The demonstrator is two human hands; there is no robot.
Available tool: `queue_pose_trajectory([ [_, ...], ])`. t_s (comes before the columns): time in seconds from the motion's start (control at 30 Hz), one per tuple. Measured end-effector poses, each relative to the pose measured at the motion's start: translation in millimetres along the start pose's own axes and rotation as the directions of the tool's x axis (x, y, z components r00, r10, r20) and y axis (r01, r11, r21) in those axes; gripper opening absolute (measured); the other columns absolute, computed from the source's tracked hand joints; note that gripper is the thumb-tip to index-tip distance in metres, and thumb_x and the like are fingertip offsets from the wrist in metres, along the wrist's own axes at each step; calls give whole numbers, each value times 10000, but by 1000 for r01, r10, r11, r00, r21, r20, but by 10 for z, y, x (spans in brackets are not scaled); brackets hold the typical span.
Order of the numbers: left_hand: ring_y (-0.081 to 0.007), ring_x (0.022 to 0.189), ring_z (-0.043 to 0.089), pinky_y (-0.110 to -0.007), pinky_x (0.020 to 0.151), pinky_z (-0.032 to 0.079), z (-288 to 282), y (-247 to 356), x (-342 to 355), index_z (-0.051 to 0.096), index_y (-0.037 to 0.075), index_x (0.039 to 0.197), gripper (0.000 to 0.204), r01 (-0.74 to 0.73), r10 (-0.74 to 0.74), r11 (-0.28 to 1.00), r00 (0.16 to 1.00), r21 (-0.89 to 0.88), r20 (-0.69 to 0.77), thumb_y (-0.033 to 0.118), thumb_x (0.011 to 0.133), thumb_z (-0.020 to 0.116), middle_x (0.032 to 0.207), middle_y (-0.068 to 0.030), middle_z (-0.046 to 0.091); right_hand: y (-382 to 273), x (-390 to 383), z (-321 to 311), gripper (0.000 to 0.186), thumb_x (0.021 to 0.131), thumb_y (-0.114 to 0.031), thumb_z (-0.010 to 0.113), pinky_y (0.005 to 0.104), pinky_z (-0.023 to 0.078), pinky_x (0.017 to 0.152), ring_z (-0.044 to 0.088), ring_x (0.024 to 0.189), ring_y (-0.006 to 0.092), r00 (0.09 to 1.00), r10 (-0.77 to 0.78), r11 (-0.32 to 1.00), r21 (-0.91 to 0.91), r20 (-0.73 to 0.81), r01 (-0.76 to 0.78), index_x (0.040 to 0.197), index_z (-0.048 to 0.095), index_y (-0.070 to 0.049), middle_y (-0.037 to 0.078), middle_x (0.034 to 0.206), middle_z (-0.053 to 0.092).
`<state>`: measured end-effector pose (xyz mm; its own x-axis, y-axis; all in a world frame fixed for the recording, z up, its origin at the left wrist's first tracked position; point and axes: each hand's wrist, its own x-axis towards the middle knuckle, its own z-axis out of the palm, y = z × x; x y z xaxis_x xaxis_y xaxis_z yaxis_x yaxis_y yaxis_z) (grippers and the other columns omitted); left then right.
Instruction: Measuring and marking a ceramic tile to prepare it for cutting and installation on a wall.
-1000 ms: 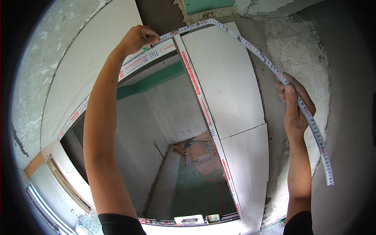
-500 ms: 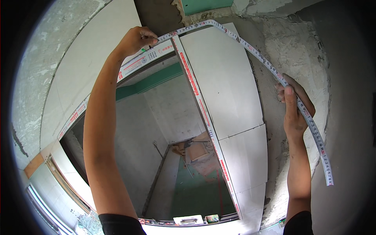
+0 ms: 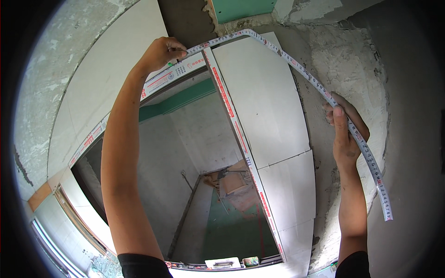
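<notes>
Grey plaster wall (image 3: pixel 357 60) takes up most of the upper right, rough and patchy, with a bit of green board (image 3: pixel 241 8) showing at the very top. Big pale tiles (image 3: pixel 264 97) are already up around a doorway (image 3: pixel 194 176), one run on the right side and another slab across the top left, and their edges carry strips of red-and-white printed tape. Through the opening there's a bare room with a green floor and some cardboard scraps lying about.

Across all that runs a white measuring tape (image 3: pixel 296 65), and it's the thing being worked with. It starts at the top corner of the opening, arches over the top edge of the right-hand tile and drops down along the plaster, with its loose end hanging below the right hand.

The left hand (image 3: pixel 162 52) is closed around the tape's start, fingers curled tight and pinning it by the corner of the frame. The right hand (image 3: pixel 345 125) is partly closed, thumb pressing the tape flat against the wall while the other fingers wrap behind it.

Judging by how things sit, the tiling round the opening looks mostly done and the tape is stretched and held at both ends. Reading it off looks like what's left, though the tape bows a bit.
</notes>
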<state>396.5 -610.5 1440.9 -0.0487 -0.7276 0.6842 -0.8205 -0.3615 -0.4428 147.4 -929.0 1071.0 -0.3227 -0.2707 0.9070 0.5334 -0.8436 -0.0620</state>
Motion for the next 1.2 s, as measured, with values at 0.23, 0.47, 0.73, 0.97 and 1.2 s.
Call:
queue_pose_trajectory([
  [0.23, -188, 822, 731, -368, 805, 563, -6, 48, -2, 862, 33, 1096, 162, 56, -56, 998, 998, -35, 23, 158, 997, 828, 975, -85, 764, 22, -3, -9, 311, 1145, -235, 649, 323, 650, 755, 829, 917, 223, 1000, -16, 1000, -8, 6, 16, 1262, 793, 15, 158, 990, 837],
  [0.47, -195, 832, 730, -368, 807, 562, 14, 30, -20, 862, 30, 1101, 159, 27, -27, 1000, 1000, -9, 13, 146, 999, 823, 959, -79, 752, -21, -7, -21, 317, 1143, -247, 655, 337, 664, 775, 826, 926, 224, 1000, -30, 999, -10, 3, 30, 1265, 792, 11, 163, 1016, 835],
  [0.73, -196, 855, 720, -368, 818, 564, 9, 75, -32, 868, 40, 1106, 159, 85, -85, 995, 996, -44, 15, 143, 992, 828, 955, -86, 755, -20, -31, -14, 320, 1145, -236, 652, 344, 679, 801, 826, 947, 233, 1000, 22, 1000, 11, 11, -23, 1287, 783, 19, 179, 1057, 832],
  [0.97, -200, 848, 718, -366, 812, 562, 20, 22, -45, 867, 44, 1107, 163, 45, -45, 999, 999, -20, 15, 153, 990, 832, 969, -83, 767, -51, -21, 6, 324, 1146, -232, 646, 349, 681, 804, 830, 977, 244, 1000, 5, 1000, 10, 24, -5, 1294, 779, 23, 186, 1059, 831],
  [1.2, -196, 835, 716, -367, 798, 559, 17, 36, -30, 870, 40, 1095, 162, 51, -50, 997, 999, -64, 10, 156, 989, 833, 953, -77, 765, -72, -44, -4, 334, 1148, -248, 641, 354, 684, 806, 832, 970, 247, 1000, 10, 1000, -4, 21, -10, 1287, 783, 20, 186, 1054, 832],
])
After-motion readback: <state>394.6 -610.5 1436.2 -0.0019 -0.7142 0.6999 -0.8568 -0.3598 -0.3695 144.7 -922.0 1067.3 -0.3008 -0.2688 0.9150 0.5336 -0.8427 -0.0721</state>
